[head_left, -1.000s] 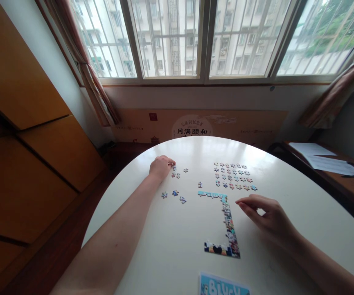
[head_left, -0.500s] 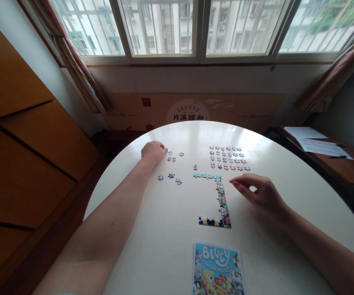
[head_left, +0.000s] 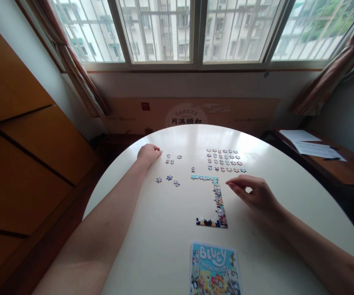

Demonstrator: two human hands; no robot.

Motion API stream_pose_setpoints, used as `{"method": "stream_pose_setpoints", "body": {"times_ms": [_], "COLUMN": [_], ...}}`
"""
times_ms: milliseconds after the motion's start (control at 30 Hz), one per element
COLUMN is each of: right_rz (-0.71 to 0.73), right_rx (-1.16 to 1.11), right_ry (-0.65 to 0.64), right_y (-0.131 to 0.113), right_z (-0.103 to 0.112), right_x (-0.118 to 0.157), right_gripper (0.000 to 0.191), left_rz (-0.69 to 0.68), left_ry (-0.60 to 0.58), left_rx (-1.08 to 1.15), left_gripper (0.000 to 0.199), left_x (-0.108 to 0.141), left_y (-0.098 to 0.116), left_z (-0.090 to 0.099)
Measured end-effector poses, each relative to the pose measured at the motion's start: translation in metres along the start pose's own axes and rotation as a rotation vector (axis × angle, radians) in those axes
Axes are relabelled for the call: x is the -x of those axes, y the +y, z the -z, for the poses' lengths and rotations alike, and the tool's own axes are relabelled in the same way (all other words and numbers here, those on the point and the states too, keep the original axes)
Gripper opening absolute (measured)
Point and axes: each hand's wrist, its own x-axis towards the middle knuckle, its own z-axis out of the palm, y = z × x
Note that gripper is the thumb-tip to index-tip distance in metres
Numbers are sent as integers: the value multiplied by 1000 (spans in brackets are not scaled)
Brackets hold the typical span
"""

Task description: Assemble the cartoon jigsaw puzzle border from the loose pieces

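My left hand (head_left: 149, 155) reaches to the far left of the table, its fingers closed on a jigsaw puzzle piece (head_left: 161, 152), of which a small edge shows at the fingertips. Loose puzzle pieces (head_left: 169, 178) lie just right of and below that hand. My right hand (head_left: 253, 190) hovers right of the partly joined puzzle border (head_left: 219, 199), thumb and forefinger pinched; whatever is between the tips is too small to make out. The border forms a top strip, a right side and a bottom strip. One single piece (head_left: 193, 169) lies above its top left end.
Rows of sorted pieces (head_left: 222, 169) lie beyond the border on the round white table (head_left: 158, 246). A Bluey picture sheet (head_left: 215, 268) lies at the near edge. Papers (head_left: 314, 150) rest on a brown side table to the right; wooden cabinets (head_left: 20, 172) stand left.
The view has shifted a little, so everything sits slightly lower or further left. My left hand has drawn slightly away from the loose pieces, with a piece edge now visible; my right hand stays pinched.
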Motion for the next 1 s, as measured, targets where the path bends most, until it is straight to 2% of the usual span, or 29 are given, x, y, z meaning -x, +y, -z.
{"method": "stream_pose_setpoints", "body": {"times_ms": [300, 400, 500, 600, 667, 733, 833, 900, 1000], "right_rz": [8, 11, 14, 14, 19, 29, 47, 57, 79], "right_rx": [6, 6, 12, 24, 27, 24, 29, 38, 52], "right_ry": [-10, -6, -4, 10, 16, 12, 2, -1, 1], "right_y": [-1, 0, 1, 0, -1, -3, -6, -8, -9], "right_z": [-1, -1, -1, -1, -2, -3, -4, -4, -5], "right_x": [0, 0, 0, 1, 2, 2, 3, 3, 3], "right_gripper": [16, 16, 17, 17, 17, 18, 17, 16, 15], "left_rz": [-62, -96, -143, -231, -282, -317, -351, -372, -382], "left_ry": [8, 31, 51, 2, -216, -467, -749, -852, -944], "left_rx": [120, 192, 288, 413, 550, 515, 443, 419, 402], "left_gripper": [18, 12, 12, 17, 16, 13, 11, 14, 16], "left_x": [4, 7, 17, 45, 73, 104, 142, 156, 165], "left_y": [-1, 4, 22, 50, 68, 80, 82, 75, 63], "left_z": [3, 10, 26, 47, 58, 63, 60, 55, 46]}}
